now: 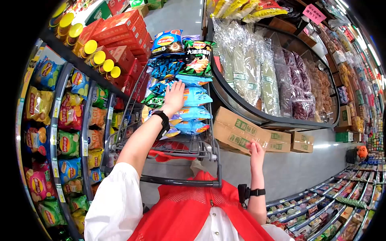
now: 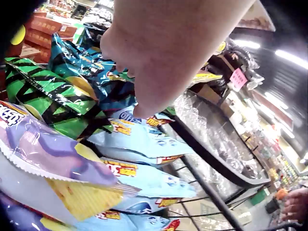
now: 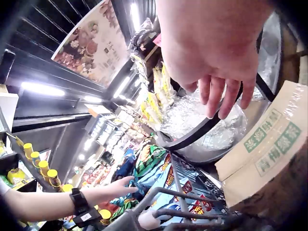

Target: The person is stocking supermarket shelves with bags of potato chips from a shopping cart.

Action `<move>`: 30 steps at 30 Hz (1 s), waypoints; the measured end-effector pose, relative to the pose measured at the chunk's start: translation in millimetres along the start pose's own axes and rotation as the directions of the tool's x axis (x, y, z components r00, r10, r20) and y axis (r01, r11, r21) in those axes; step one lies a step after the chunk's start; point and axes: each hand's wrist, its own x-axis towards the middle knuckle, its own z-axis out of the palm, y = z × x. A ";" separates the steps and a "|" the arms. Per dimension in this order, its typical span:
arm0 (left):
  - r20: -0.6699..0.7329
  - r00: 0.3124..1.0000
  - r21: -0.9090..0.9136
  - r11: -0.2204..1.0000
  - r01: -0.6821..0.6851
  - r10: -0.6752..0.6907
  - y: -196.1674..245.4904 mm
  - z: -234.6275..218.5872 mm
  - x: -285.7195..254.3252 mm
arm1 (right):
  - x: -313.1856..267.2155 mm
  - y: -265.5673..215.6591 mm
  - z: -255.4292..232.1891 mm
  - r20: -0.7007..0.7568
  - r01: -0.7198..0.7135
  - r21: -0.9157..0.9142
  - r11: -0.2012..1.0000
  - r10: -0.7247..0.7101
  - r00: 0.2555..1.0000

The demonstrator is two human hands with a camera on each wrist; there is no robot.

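Note:
A shopping cart (image 1: 161, 146) is piled with chip bags. The left hand (image 1: 174, 96) rests on them with its fingers spread, between the dark blue bags (image 1: 167, 69) and the light blue bags (image 1: 197, 97). A black-and-green bag (image 1: 199, 58) lies beyond it. In the left wrist view the left hand (image 2: 154, 62) covers part of the pile, beside a green striped bag (image 2: 53, 96) and a purple bag (image 2: 57, 149). The right hand (image 1: 256, 154) hangs in the air right of the cart, near a cardboard box (image 1: 237, 130), holding nothing; in the right wrist view the fingers of this hand (image 3: 216, 67) hang loosely.
Shelves of chip bags (image 1: 68, 142) stand on the left, below yellow-lidded cans (image 1: 91, 47) and red boxes (image 1: 120, 32). On the right is a black-rimmed bin (image 1: 257, 114) of clear-wrapped goods, with cardboard boxes (image 1: 301, 141) on the floor beside it. Further shelves (image 1: 321, 201) curve along the lower right.

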 end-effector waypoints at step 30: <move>0.041 0.722 -0.982 0.104 0.156 -0.690 -42.7 -237.4 -293.6 | -115.2 -141.7 143.8 0.809 0.149 0.302 0.941 -0.336 0.482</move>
